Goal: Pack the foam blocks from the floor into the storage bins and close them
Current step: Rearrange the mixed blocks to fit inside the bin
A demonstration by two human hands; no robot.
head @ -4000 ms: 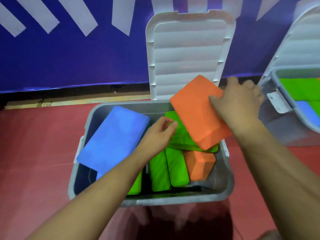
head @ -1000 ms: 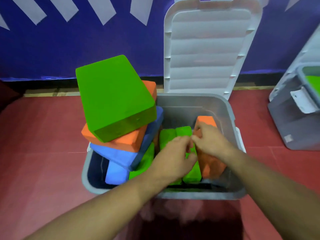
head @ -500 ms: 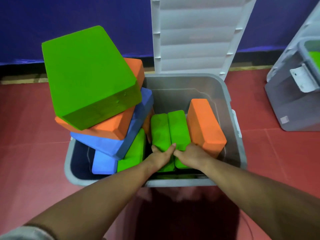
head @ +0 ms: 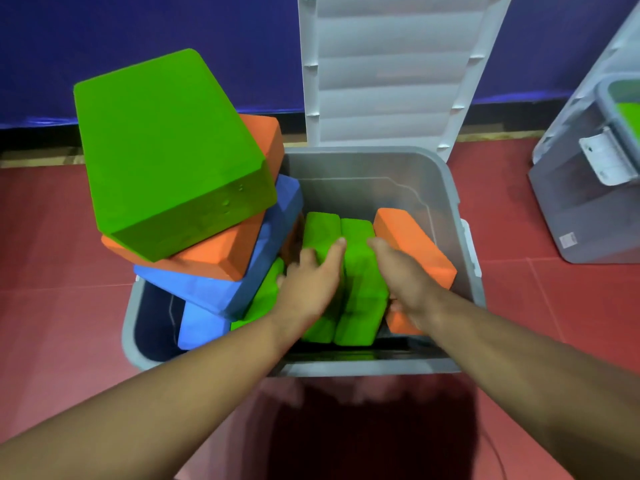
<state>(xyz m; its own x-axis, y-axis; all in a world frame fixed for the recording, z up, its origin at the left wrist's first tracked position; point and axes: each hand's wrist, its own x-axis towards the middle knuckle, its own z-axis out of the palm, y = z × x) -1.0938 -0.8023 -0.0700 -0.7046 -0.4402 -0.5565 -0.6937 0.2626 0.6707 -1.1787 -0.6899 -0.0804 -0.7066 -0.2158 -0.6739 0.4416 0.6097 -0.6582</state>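
A grey storage bin (head: 450,188) stands open on the red floor, its white lid (head: 391,64) upright behind it. Two green foam blocks (head: 360,271) stand on edge side by side in the middle of the bin. My left hand (head: 311,282) grips their left side and my right hand (head: 405,278) presses their right side, against an orange block (head: 415,247). On the bin's left rim leans a tilted stack: a big green block (head: 166,150) on an orange block (head: 221,251) on a blue block (head: 242,285). Another blue block (head: 201,327) stands below.
A second grey bin (head: 588,209) with a white latch (head: 606,157) stands at the right, green foam inside it. A blue wall runs behind both bins. Red floor tiles (head: 52,271) spread to the left and right.
Both hands have slid from the near ends of the two green blocks up onto their sides, and the pair now sits a little higher and closer together.
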